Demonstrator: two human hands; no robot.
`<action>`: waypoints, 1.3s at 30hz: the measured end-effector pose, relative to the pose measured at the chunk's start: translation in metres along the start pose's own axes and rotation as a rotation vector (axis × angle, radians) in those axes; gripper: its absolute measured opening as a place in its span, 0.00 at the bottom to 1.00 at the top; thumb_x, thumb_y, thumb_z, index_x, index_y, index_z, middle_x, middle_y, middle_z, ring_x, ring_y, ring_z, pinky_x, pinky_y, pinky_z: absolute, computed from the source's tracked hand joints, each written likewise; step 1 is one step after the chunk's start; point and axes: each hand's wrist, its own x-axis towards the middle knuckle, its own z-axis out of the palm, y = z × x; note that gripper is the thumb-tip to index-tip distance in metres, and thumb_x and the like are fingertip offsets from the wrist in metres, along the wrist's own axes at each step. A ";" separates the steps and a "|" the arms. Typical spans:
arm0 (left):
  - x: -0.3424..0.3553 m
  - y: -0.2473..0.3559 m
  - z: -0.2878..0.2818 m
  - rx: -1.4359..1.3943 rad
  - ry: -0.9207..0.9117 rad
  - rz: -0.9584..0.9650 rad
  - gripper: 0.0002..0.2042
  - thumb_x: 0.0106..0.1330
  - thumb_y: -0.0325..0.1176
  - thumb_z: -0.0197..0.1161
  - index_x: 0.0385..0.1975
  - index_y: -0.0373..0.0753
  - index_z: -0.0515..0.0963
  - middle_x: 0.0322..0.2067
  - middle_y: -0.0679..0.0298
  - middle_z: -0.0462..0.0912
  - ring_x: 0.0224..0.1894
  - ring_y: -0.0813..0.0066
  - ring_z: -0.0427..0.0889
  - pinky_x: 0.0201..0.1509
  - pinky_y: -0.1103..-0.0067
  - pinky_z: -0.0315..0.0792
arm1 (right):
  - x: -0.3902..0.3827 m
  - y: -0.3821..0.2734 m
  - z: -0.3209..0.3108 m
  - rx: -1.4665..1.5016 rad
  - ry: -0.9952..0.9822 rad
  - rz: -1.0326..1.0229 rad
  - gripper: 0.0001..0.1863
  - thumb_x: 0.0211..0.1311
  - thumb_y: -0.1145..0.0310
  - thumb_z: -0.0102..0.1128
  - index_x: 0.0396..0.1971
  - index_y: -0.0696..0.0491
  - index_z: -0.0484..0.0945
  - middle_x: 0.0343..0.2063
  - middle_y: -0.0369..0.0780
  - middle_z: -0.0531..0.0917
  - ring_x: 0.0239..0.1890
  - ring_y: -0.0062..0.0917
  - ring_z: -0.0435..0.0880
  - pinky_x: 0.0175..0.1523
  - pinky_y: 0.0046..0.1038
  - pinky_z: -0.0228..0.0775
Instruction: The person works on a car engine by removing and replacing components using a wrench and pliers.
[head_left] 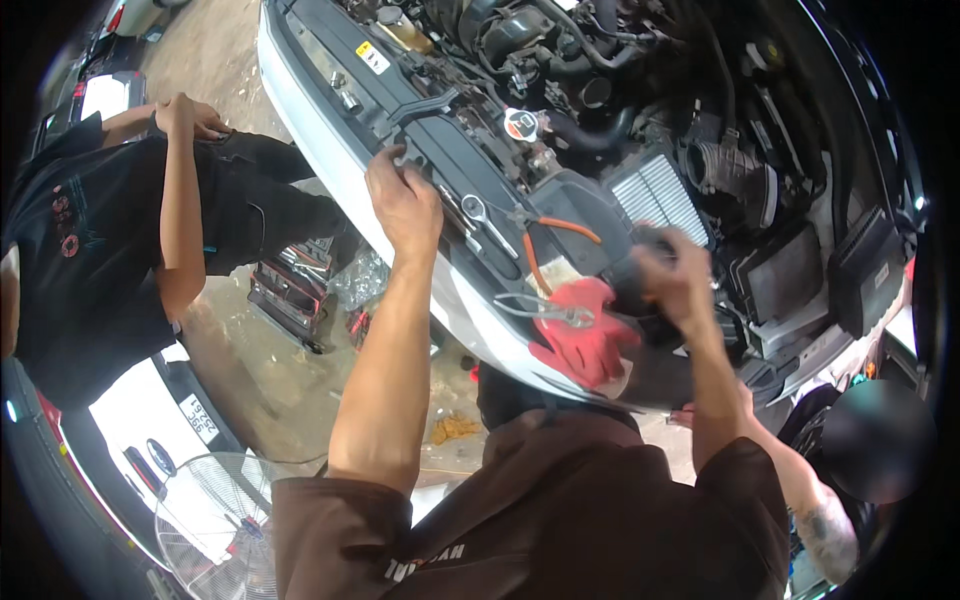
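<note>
My left hand [405, 205] is over the black front panel [470, 150] of a car's open engine bay, its fingers curled at a small dark thing I cannot make out. Beside it on the panel lie a ratchet wrench [475, 208] and other slim metal tools. My right hand [680, 278] is smeared by motion next to a dark, blurred shape below the pleated air filter [655, 195]; what it holds, if anything, does not show. Between my hands lie orange-handled pliers [530, 240], a second pair of pliers [570, 316] and a red glove [590, 345].
A person in black [100, 220] stands at the left with hands together. Another person's tattooed arm [800, 480] reaches in at the lower right. A tool case [290, 295] sits on the floor, and a wire-caged fan [215, 510] stands at lower left. A radiator cap [521, 124] shows ahead.
</note>
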 end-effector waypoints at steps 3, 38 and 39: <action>0.006 -0.001 -0.001 -0.118 0.112 -0.027 0.14 0.71 0.24 0.51 0.53 0.31 0.76 0.49 0.46 0.79 0.51 0.48 0.79 0.59 0.61 0.73 | -0.001 -0.017 0.077 -0.348 -0.161 -0.502 0.20 0.60 0.59 0.71 0.47 0.55 0.85 0.40 0.47 0.86 0.42 0.42 0.87 0.51 0.40 0.80; 0.007 0.020 0.007 0.008 -0.002 -0.058 0.16 0.76 0.35 0.57 0.53 0.27 0.76 0.48 0.45 0.81 0.51 0.49 0.80 0.61 0.63 0.71 | 0.249 0.012 0.024 0.197 0.228 0.016 0.36 0.64 0.49 0.69 0.58 0.65 0.76 0.35 0.53 0.89 0.36 0.38 0.91 0.48 0.38 0.82; 0.006 0.016 0.011 -0.007 -0.019 -0.060 0.17 0.76 0.35 0.57 0.54 0.27 0.75 0.49 0.45 0.80 0.53 0.49 0.79 0.62 0.62 0.70 | 0.276 0.018 0.036 -0.001 0.379 -0.076 0.35 0.62 0.48 0.70 0.55 0.66 0.77 0.35 0.53 0.89 0.37 0.40 0.91 0.49 0.39 0.82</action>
